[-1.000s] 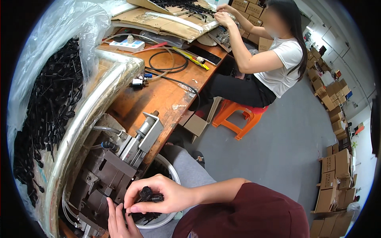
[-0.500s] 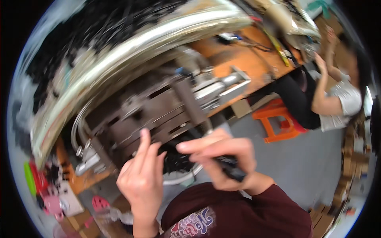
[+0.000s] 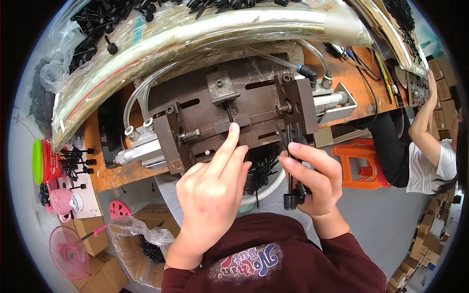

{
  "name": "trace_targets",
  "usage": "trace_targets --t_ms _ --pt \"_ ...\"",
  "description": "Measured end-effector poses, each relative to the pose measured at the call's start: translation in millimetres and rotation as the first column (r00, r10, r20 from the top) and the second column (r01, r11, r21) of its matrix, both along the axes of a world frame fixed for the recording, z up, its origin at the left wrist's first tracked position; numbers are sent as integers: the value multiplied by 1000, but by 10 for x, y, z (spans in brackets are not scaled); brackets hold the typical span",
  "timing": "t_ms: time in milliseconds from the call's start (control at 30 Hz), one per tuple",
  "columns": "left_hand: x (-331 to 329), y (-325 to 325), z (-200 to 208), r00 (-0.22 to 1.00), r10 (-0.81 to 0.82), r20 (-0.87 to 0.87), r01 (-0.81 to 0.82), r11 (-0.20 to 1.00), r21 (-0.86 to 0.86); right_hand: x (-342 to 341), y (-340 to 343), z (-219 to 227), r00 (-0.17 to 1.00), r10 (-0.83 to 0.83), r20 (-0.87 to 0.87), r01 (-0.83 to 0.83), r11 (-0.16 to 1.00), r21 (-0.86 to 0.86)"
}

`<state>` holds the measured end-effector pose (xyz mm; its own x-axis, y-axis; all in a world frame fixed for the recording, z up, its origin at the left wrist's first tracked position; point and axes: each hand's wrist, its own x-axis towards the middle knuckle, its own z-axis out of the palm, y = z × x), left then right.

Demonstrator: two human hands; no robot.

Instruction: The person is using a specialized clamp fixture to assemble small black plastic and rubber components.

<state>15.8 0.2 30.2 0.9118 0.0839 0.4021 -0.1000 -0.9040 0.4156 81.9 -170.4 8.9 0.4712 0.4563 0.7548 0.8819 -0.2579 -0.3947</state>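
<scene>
My left hand reaches over a dark metal fixture, index finger stretched out. Its tip touches a thin black rod at the small block in the middle of the fixture. Nothing shows between its fingers, though the lower ones are partly hidden. To the right, my right hand is closed on several black screws, their threaded shanks pointing up and knob-like heads down. Below the fixture, between my hands, stands a white-rimmed basin of black pieces, partly covered by the hands.
Pneumatic cylinders with clear hoses flank the fixture on an orange workbench. Behind runs a plastic-wrapped raised edge with black screws beyond it. At right, a person sits by an orange stool. Cartons and a pink fan stand lower left.
The view has levelled and sharpened. My left index finger has come onto the rod in the fixture. My right hand has moved away from the left, still holding black screws.
</scene>
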Motion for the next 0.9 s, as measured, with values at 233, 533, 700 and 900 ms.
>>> trace_targets --t_ms 233,533,700,900 --pt "-230 -53 119 948 -266 176 316 859 -402 57 68 -111 961 54 272 -48 998 -26" --pt "-204 -19 -61 983 -37 182 77 973 -216 76 49 -93 996 -20 82 18 999 33" --pt "-34 17 -195 984 -58 170 51 998 47 27 60 -104 998 -44 43 42 998 55" --pt "21 5 -174 994 -6 111 -3 997 82 27 30 -122 999 -50 18 49 997 64"
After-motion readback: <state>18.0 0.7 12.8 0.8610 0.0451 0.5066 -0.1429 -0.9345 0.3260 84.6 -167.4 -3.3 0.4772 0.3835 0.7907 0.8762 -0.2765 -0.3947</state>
